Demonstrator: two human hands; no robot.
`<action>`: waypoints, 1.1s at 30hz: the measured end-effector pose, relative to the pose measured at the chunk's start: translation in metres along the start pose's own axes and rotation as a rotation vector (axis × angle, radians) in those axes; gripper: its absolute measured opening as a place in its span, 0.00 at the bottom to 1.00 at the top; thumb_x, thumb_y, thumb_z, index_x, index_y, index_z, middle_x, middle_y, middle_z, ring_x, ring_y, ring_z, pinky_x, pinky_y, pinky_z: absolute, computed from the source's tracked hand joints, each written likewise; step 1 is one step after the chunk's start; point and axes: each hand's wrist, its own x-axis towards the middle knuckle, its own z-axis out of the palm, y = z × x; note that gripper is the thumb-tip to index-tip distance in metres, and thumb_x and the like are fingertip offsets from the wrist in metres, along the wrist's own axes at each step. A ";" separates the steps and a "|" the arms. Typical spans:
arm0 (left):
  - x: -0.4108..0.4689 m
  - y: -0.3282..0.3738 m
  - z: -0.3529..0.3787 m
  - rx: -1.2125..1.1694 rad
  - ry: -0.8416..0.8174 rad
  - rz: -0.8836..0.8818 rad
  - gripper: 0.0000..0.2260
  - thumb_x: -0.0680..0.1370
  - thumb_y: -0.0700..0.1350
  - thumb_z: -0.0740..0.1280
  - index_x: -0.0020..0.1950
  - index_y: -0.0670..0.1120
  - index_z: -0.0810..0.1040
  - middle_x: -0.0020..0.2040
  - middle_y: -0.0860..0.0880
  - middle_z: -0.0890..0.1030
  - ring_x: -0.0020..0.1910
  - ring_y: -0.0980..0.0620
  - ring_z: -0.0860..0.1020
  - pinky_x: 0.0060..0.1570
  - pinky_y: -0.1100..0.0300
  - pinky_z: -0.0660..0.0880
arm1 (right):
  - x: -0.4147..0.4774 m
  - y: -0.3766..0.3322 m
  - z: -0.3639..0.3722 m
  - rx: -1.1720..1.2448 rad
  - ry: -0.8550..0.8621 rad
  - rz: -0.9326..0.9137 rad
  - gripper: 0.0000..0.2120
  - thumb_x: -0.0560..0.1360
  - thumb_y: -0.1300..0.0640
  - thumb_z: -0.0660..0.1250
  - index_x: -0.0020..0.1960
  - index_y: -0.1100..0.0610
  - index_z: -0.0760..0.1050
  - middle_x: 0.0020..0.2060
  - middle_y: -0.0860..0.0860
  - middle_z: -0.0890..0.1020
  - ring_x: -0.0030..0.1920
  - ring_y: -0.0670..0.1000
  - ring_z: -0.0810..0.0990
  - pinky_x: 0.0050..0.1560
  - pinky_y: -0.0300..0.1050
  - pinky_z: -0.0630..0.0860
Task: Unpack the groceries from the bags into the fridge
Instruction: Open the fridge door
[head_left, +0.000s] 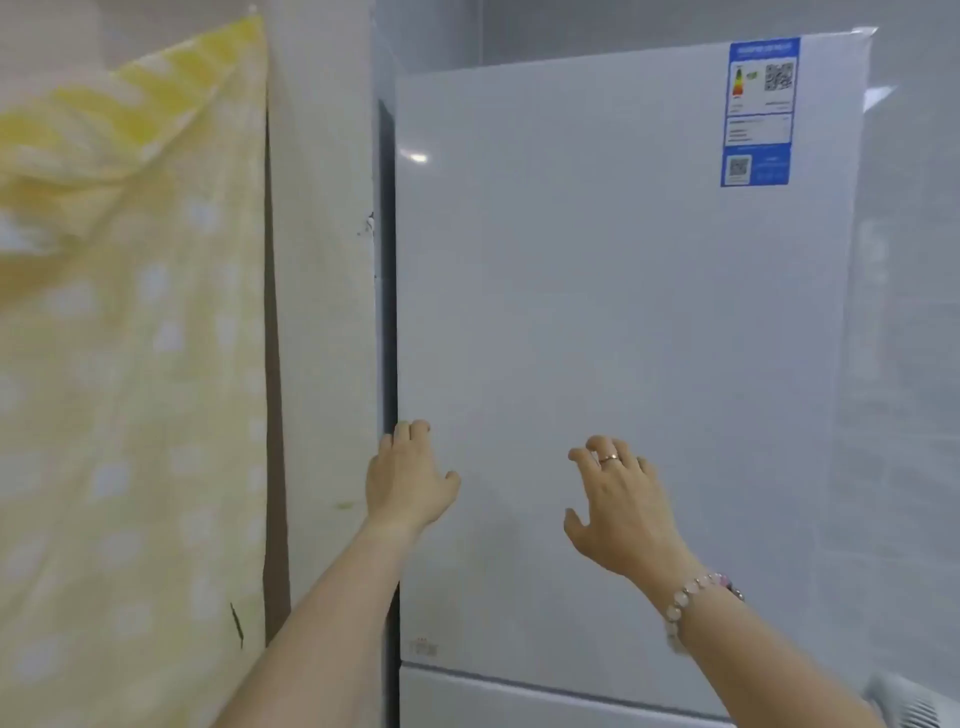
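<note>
A white fridge fills the middle of the view, its upper door (623, 312) closed. My left hand (408, 478) is at the door's left edge, with the fingertips curled round that edge. My right hand (618, 504) hovers in front of the door panel, fingers spread and relaxed, holding nothing; it wears a ring and a bead bracelet. I cannot tell whether it touches the door. No grocery bags or groceries are in view.
A blue energy label (759, 111) sits at the door's top right. A lower door (519, 701) starts below. A yellow dotted cloth (130, 364) hangs on the left, beside a cream wall strip (322, 312). Grey tiled wall (909, 364) lies right.
</note>
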 end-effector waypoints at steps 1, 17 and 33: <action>0.010 -0.002 0.004 -0.097 0.005 -0.077 0.31 0.74 0.54 0.67 0.71 0.43 0.61 0.67 0.46 0.66 0.65 0.46 0.67 0.58 0.54 0.69 | 0.006 0.002 0.012 0.027 0.045 0.014 0.30 0.53 0.46 0.78 0.51 0.57 0.78 0.51 0.55 0.80 0.51 0.57 0.81 0.43 0.49 0.78; 0.077 -0.024 0.053 -0.725 -0.020 -0.381 0.39 0.67 0.62 0.72 0.66 0.38 0.64 0.66 0.43 0.70 0.65 0.44 0.70 0.60 0.57 0.67 | 0.057 -0.029 0.098 0.103 0.173 0.087 0.60 0.52 0.37 0.79 0.74 0.56 0.55 0.74 0.58 0.56 0.76 0.59 0.41 0.69 0.64 0.46; 0.016 -0.047 0.024 -0.498 0.146 -0.232 0.26 0.69 0.60 0.71 0.58 0.44 0.71 0.54 0.45 0.78 0.53 0.44 0.77 0.44 0.57 0.71 | 0.026 -0.039 0.076 0.291 0.301 0.086 0.57 0.58 0.33 0.68 0.78 0.52 0.47 0.77 0.53 0.46 0.76 0.59 0.44 0.71 0.58 0.42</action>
